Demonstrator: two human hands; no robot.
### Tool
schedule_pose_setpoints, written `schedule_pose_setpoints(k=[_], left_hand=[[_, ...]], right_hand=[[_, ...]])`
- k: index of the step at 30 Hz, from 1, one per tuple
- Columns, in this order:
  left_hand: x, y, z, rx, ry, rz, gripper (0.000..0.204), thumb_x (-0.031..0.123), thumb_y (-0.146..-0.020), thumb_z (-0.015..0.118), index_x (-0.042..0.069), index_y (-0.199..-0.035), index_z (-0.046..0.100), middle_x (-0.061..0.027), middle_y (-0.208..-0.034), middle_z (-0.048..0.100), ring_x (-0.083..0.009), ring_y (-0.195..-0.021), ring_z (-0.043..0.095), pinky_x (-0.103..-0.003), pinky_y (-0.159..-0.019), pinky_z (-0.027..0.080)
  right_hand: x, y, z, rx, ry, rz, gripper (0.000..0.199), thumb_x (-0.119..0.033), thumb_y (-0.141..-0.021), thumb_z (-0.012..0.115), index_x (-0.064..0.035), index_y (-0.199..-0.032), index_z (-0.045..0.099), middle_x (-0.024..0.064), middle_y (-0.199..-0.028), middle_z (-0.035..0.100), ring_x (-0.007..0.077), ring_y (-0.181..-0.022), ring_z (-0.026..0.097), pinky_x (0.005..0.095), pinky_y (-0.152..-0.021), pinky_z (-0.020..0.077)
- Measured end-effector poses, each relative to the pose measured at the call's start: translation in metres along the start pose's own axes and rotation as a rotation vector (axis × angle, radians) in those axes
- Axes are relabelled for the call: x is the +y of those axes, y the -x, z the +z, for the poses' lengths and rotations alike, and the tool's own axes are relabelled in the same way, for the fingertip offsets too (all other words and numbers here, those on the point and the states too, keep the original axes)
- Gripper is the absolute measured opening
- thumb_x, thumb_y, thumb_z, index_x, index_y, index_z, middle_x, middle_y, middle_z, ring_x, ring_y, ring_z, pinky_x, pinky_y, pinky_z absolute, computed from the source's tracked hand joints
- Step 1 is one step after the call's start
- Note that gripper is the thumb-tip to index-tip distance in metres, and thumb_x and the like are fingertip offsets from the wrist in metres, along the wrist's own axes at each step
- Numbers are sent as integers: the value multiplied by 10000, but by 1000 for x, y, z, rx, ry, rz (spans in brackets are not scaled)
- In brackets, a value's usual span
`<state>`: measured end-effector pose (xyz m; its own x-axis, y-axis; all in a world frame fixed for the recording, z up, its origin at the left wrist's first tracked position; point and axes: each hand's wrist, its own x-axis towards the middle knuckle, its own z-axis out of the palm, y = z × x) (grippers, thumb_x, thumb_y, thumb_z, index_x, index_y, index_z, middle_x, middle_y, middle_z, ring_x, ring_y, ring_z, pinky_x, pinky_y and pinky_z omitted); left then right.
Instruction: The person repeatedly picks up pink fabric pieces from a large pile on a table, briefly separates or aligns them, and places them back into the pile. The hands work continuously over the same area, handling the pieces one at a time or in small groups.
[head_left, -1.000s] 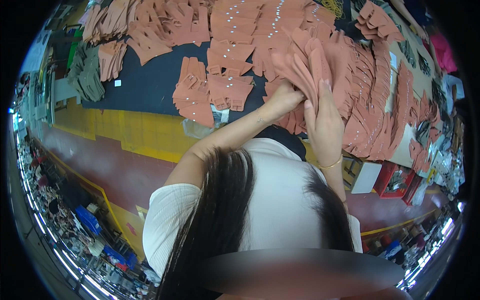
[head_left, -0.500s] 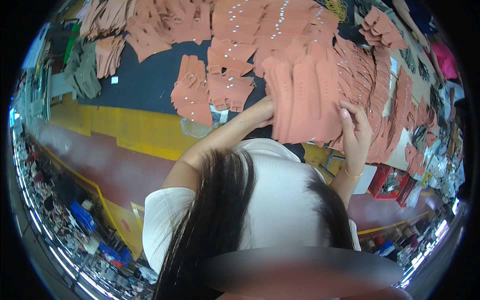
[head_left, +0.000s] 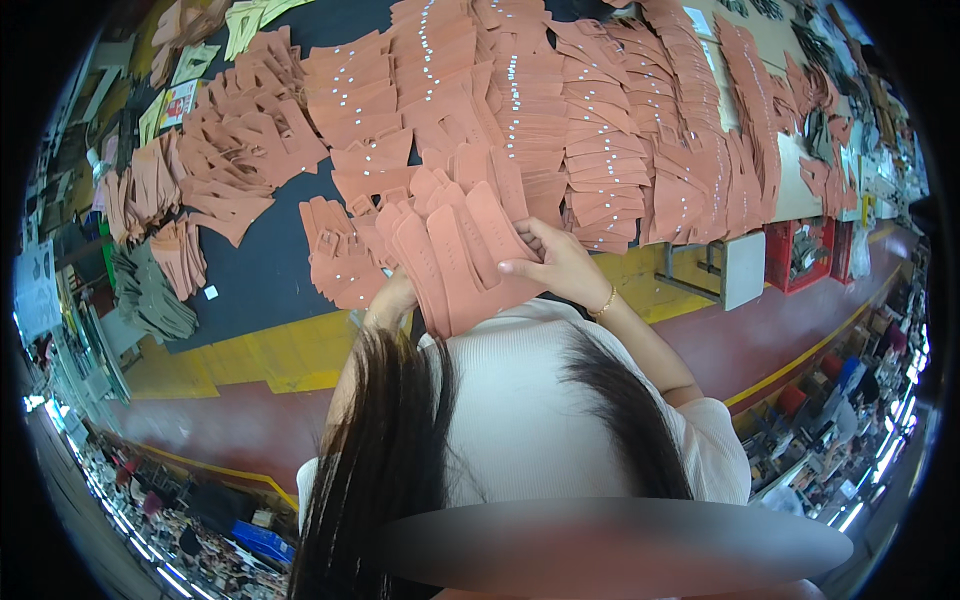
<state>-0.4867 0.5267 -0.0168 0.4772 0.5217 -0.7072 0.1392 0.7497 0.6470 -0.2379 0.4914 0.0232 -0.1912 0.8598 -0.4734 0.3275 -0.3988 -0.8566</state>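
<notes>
Close to my chest, at the table's near edge, I hold a stack of coral cut leather pieces. The pieces have rounded tongue-like ends, and some carry rows of small holes. Along the stack's left side is my left hand, closed on the edge with its fingers mostly hidden. My right hand grips the right side, its thumb across the front and its other fingers at the edge. Just left of the stack lies a small pile of coral pieces with cut-out slots.
Overlapping rows of coral pieces with small white labels cover much of the dark table. Grey-green pieces lie at the left end. Right of me are a white panel and a red crate below table height.
The view has turned, and the stack now sits further left along the table, tilted, its upper ends more fanned. My right thumb now lies on its front; before, those fingers only met its edge.
</notes>
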Motion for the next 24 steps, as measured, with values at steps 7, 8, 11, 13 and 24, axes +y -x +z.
schedule_pose_setpoints(k=[7, 8, 11, 13, 24], left_hand=[[9, 2, 6, -2, -97, 49, 449, 121, -840, 630, -28, -1237, 482, -113, -1174, 575, -177, -998, 598, -318, -834, 506], [9, 3, 7, -2, -103, 57, 450, 119, -840, 629, -28, -1238, 480, -113, -1173, 575, -177, -999, 598, -318, -835, 506], [11, 5, 12, -2, -134, 82, 454, 116, -839, 628, -28, -1241, 476, -114, -1173, 575, -177, -1001, 598, -319, -837, 505], [12, 7, 16, -8, -147, 97, 456, 114, -838, 627, -28, -1243, 473, -114, -1172, 576, -177, -1002, 597, -320, -838, 505], [0, 16, 20, 34, -54, 129, 469, 102, -835, 623, -27, -1255, 458, -115, -1168, 577, -178, -1009, 596, -322, -846, 502]], right_hand=[[-6, 0, -6, -66, 60, 14, 652, -427, -672, 779, 18, -1092, 554, 197, -973, 628, 273, -933, 613, 366, -806, 473], [-6, 1, -6, -86, 44, 33, 656, -429, -667, 782, 19, -1088, 554, 198, -975, 627, 278, -931, 613, 364, -810, 471], [-2, 0, -5, -107, 117, 14, 685, -426, -665, 785, 27, -1122, 552, 194, -986, 626, 287, -965, 607, 349, -843, 461], [0, -2, -2, -159, 43, -79, 709, -424, -666, 784, 30, -1155, 545, 200, -995, 623, 290, -990, 603, 346, -866, 454], [-5, -5, -8, -343, 109, -87, 587, -364, -719, 749, 7, -1139, 574, 174, -1042, 644, 312, -978, 611, 369, -889, 448]])
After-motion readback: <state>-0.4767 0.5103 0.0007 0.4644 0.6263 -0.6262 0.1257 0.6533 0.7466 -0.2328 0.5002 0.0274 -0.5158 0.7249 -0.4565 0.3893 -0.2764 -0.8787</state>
